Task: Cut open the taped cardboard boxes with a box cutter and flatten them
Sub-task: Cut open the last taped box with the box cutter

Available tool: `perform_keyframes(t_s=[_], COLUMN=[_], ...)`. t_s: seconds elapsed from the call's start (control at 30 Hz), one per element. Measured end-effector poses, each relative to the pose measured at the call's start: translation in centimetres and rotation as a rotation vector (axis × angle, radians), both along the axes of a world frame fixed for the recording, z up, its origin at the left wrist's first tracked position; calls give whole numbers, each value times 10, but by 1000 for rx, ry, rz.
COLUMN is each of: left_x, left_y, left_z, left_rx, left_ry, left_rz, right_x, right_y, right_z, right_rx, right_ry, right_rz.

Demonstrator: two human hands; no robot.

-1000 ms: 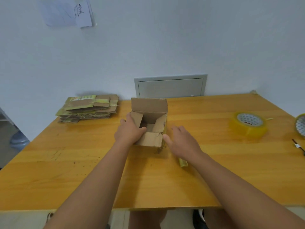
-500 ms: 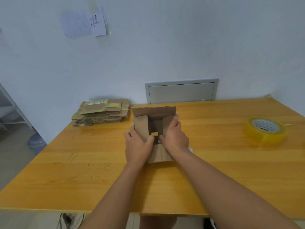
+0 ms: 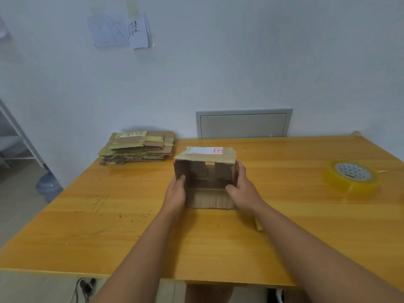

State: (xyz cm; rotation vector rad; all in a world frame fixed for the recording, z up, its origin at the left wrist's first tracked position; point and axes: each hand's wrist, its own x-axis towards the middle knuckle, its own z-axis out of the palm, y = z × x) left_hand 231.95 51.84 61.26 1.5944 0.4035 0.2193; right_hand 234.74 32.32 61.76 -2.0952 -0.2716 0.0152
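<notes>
A small brown cardboard box (image 3: 206, 171) lies on its side in the middle of the wooden table (image 3: 109, 226), its open end facing me. A white shipping label shows on its top face and one flap lies flat toward me. My left hand (image 3: 176, 192) grips the box's left wall, thumb inside the opening. My right hand (image 3: 242, 189) grips the right wall the same way, fingers round the outside. No box cutter is in view.
A stack of flattened cardboard boxes (image 3: 137, 147) lies at the table's back left. A roll of yellowish tape (image 3: 352, 178) sits at the right. A small yellow scrap (image 3: 258, 225) lies by my right forearm. A water bottle (image 3: 48, 186) stands on the floor at left.
The box has been tipped over so its opening faces me and its labelled side is up. Both hands shifted from the flaps to the side walls. The camera view swung left.
</notes>
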Motion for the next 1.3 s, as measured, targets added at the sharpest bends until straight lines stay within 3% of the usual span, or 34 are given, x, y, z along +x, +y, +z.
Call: perform_keyframes(t_s=[0.17, 0.27, 0.33, 0.4, 0.47, 0.5, 0.63, 0.73, 0.83, 1.0, 1.13, 1.23, 1.3], left_x=[1, 2, -6, -18, -23, -21, -3, 4, 6, 0, -6, -10, -12], left_y=[15, 19, 14, 3, -10, -17, -41, -44, -32, 3, 33, 37, 30], left_z=[-1, 11, 20, 32, 47, 53, 66, 63, 66, 78, 83, 76, 68], left_rx=[-32, -36, 25, 266, 593, 736, 1217, 1454, 1485, 1342, 1386, 1466, 1388], left_ry=[46, 62, -42, -284, -463, -466, -57, 34, 4, -11, 59, 14, 2], left_rz=[27, 204, 429, 525, 391, 272, -179, -294, -371, -586, -494, -386, -385], right_x=[-10, -13, -17, -20, -24, -26, -29, -26, -18, 5, 18, 17, 16], right_y=[-5, 0, 5, 11, 15, 17, 11, -4, -17, -19, -3, 13, 23], right_z=[-10, -15, -20, -25, -29, -30, -26, -20, -13, -1, 7, 11, 12], right_rx=[-101, -198, -236, -268, -309, -322, -275, -256, -198, 4, 139, 173, 210], right_ry=[-96, -158, -178, -188, -190, -186, -162, -97, -130, -211, 20, 189, 229], right_rz=[98, 66, 35, 23, 35, 59, 250, 317, 182, -87, -47, 50, 89])
